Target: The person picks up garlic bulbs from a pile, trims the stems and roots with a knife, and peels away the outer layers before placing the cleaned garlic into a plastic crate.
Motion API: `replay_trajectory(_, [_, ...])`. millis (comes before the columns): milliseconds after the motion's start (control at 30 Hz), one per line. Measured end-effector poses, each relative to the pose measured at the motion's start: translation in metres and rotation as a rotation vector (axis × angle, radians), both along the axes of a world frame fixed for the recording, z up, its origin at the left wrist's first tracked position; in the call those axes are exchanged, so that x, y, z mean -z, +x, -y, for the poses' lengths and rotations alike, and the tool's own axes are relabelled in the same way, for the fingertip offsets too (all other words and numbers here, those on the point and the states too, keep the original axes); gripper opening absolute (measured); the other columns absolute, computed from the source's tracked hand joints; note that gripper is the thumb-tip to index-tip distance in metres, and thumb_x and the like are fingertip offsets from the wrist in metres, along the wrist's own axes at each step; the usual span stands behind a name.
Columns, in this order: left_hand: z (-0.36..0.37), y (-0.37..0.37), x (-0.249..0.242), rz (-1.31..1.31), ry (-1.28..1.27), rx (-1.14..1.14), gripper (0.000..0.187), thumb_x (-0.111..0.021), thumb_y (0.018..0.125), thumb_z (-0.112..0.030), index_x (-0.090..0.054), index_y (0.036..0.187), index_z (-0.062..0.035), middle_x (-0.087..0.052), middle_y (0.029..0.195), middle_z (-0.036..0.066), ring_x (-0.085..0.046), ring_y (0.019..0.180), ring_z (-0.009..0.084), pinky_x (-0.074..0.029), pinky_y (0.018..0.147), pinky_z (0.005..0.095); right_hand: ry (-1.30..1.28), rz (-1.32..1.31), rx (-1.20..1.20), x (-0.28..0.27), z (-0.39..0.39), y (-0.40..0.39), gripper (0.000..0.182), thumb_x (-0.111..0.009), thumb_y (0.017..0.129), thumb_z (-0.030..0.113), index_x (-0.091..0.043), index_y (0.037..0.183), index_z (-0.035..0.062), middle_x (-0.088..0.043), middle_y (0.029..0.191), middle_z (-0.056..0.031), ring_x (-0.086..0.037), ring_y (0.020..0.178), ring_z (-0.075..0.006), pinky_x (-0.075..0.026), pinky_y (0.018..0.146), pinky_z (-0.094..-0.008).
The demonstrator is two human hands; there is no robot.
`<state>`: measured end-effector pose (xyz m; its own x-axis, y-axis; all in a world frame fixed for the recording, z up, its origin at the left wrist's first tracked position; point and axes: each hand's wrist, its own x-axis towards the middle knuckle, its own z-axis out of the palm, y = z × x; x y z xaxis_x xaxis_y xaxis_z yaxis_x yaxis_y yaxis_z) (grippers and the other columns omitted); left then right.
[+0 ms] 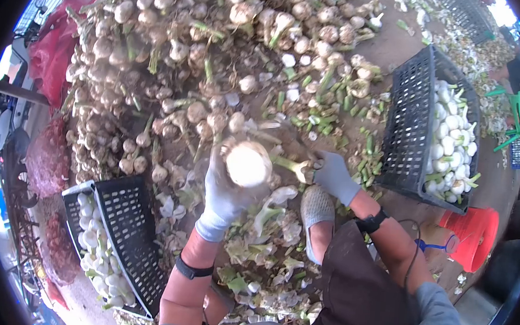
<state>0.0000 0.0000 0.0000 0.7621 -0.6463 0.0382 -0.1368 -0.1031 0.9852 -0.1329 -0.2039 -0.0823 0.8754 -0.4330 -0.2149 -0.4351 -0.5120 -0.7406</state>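
Garlic bulb (247,163) — pale, round, peeled clean — in gloved left hand (224,193)

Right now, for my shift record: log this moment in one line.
left hand: gloved, holds garlic bulb | right hand: gloved, at its stem | black crates both sides

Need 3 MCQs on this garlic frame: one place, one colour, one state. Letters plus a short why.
1. Where is the bucket?
A. beside the right crate
B. on the garlic pile
C. inside the left crate

2. What colour are the gloves?
A. yellow
B. grey-white
C. black

3. What is the left hand doing?
A. resting open on the ground
B. holding a bulb up
C. gripping the left crate's rim

Answers:
1 A: the orange bucket stands just below the right crate.
2 B: both the left hand and the right hand wear pale grey-white gloves.
3 B: its fingers wrap a peeled bulb raised toward the camera.
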Motion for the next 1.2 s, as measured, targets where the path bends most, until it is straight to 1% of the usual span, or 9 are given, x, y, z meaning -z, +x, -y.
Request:
replay_trajectory(67, [0.0,-0.013,-0.016,-0.515,-0.258,-0.137,0.065,-0.077,0.065,-0.004,-0.046,0.122,-0.0053,-0.057,0.102,0.005,-0.062,0.084,0.0173,-0.054,0.076,0.0296,0.159,0.067,0.089,-0.038,-0.007,-0.006,0.024,-0.074,0.076,0.018,-0.064,0.088,0.0013,-0.064,0.072,-0.0128,-0.06,0.064,-0.0135,-0.049,0.061,-0.0322])
replay_trajectory(167, [0.002,-0.029,0.021,-0.871,-0.666,-0.139,0.06,-0.077,0.069,-0.008,-0.045,0.12,-0.0081,-0.057,0.106,0.009,-0.061,0.088,0.0192,-0.055,0.075,0.03,0.124,0.439,-0.066,-0.07,-0.019,0.004,0.025,-0.076,0.075,0.017,-0.062,0.086,0.0002,-0.061,0.067,-0.0114,-0.057,0.06,-0.0136,-0.048,0.057,-0.0309])
replay_trajectory(300, [-0.021,-0.056,0.028,-1.139,-0.685,-0.174,0.066,-0.077,0.076,-0.031,-0.043,0.126,-0.0044,-0.06,0.102,0.008,-0.062,0.084,0.0159,-0.055,0.073,0.028,-0.003,-0.111,0.067,0.052,0.02,-0.027,0.024,-0.076,0.075,0.013,-0.064,0.089,-0.002,-0.062,0.067,-0.0116,-0.058,0.06,-0.0167,-0.048,0.058,-0.0322])
replay_trajectory(367, [-0.034,-0.04,0.004,-0.75,-0.233,0.049,0.065,-0.081,0.071,-0.033,-0.051,0.121,-0.0036,-0.061,0.103,0.009,-0.061,0.086,0.0127,-0.052,0.072,0.0261,0.142,0.076,0.156,0.072,0.029,-0.032,0.023,-0.076,0.075,0.012,-0.064,0.089,-0.002,-0.063,0.068,-0.0092,-0.056,0.061,-0.0148,-0.048,0.058,-0.0319])
replay_trajectory(500, [-0.038,-0.029,0.072,0.229,0.773,0.043,0.059,-0.078,0.07,-0.018,-0.057,0.125,-0.011,-0.054,0.12,0.016,-0.055,0.107,0.0371,-0.047,0.09,0.0456,0.288,0.074,0.321,0.043,0.006,-0.03,0.023,-0.077,0.074,0.011,-0.064,0.088,-0.0021,-0.061,0.072,-0.0012,-0.051,0.065,-0.0096,-0.044,0.058,-0.0303])
replay_trajectory(667, [0.005,-0.011,0.124,0.677,0.99,0.548,0.054,-0.073,0.071,-0.019,-0.059,0.123,-0.0174,-0.05,0.125,0.017,-0.052,0.109,0.0386,-0.046,0.09,0.05,0.413,-0.031,0.344,0.04,0.004,-0.025,0.027,-0.078,0.075,0.013,-0.063,0.091,-0.0025,-0.055,0.07,0.0027,-0.047,0.064,-0.0068,-0.042,0.056,-0.0274])
replay_trajectory(800, [0.021,0.008,0.122,0.885,1.037,0.493,0.049,-0.072,0.073,-0.027,-0.061,0.12,-0.0158,-0.048,0.133,0.018,-0.047,0.122,0.0377,-0.038,0.102,0.0489,0.311,-0.004,0.297,0.049,0.009,-0.024,0.03,-0.078,0.075,0.015,-0.063,0.094,-0.0039,-0.058,0.072,0.0012,-0.049,0.065,-0.0075,-0.044,0.058,-0.0272])
replay_trajectory(1033, [0.001,0.016,0.061,-0.678,-0.262,0.051,0.057,-0.066,0.078,-0.004,-0.045,0.131,-0.0024,-0.062,0.106,0.008,-0.062,0.086,0.0135,-0.054,0.076,0.0267,0.405,0.039,0.252,0.008,0.0,-0.002,0.031,-0.078,0.073,0.018,-0.064,0.093,-0.002,-0.064,0.074,-0.0045,-0.057,0.064,-0.0139,-0.047,0.06,-0.0307])
replay_trajectory(1200, [0.005,0.009,0.057,-0.203,-0.114,0.117,0.067,-0.075,0.078,-0.007,-0.037,0.132,0.0022,-0.063,0.108,0.011,-0.062,0.092,0.0136,-0.054,0.081,0.0289,-0.337,0.215,-0.15,-0.036,-0.026,0.017,0.029,-0.078,0.061,0.017,-0.062,0.083,0.0079,-0.063,0.073,-0.0081,-0.064,0.062,-0.0281,-0.049,0.055,-0.0362])
